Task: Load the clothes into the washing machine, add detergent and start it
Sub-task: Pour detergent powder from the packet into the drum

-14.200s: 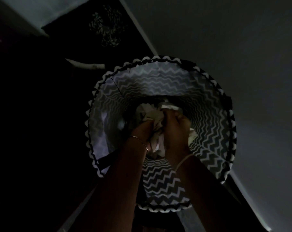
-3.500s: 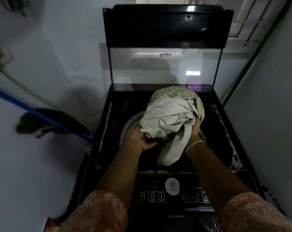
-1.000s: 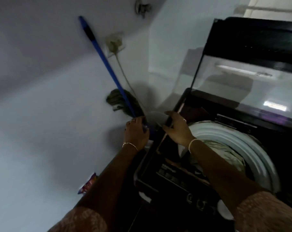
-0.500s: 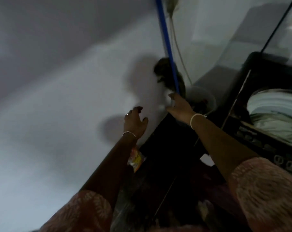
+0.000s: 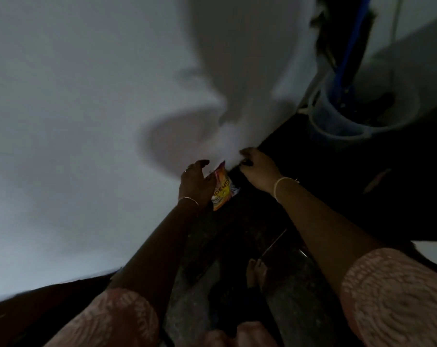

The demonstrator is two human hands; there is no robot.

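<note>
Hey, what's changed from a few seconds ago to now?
The clothes bundle both hands held over the washer was let go into the drum. The person has since bent to the floor by the wall: the left hand now reaches the colourful packet, grip unclear, and the right hand hovers beside it, holding nothing. The mop remains in its bucket.
</note>
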